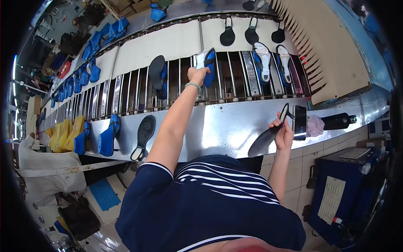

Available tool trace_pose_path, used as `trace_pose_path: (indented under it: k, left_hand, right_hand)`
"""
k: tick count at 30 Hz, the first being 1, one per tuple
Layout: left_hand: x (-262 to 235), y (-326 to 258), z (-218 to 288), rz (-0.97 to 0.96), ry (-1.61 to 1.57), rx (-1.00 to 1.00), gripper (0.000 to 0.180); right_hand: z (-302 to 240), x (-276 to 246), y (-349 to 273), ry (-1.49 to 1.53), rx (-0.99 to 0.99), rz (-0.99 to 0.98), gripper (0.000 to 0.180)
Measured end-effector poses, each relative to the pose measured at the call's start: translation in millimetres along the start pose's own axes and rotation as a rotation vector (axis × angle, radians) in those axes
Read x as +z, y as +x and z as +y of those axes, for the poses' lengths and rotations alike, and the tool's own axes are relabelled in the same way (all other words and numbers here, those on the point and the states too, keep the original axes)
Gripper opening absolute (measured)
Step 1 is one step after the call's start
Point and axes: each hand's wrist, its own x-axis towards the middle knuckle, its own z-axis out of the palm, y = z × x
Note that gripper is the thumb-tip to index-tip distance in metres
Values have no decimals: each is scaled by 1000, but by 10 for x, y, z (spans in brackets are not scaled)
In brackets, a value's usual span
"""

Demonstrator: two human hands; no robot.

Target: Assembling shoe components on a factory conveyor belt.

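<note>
- Head view, nearest: the right hand (284,133) grips a black flat shoe sole (268,135), fingers wrapped round its narrow end, above the shiny steel ledge (235,126).
- Just beside it on the ledge stand a black phone (300,122), a pink puff (315,125) and a black bottle (338,121).
- Farther out, the left hand (197,75), a green band at its wrist, closes its fingers on a blue strapped sandal (207,65) lying on the roller conveyor (130,94).
- Beyond, black soles (227,36) rest on beige sheeting.
</note>
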Motion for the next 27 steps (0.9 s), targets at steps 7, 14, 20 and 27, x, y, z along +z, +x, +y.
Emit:
trace_pose_path:
  k: [7, 14, 20, 27]
  left_hand:
    - [-340, 133, -77, 169, -463, 200, 68]
    - [-1442, -602, -94, -116, -765, 485, 59]
    - [-1446, -1025, -321, -562, -1039, 348, 54]
    - [-1334, -1503, -1042, -466, -1090, 300, 61]
  right_hand:
    - [-92, 262, -212, -157, -138, 393, 35]
    - [-126, 731, -204, -730, -254, 325, 25]
    - [-315, 1176, -64, -832, -207, 300, 19]
    - [-268, 960, -25, -519, -206, 422, 15]
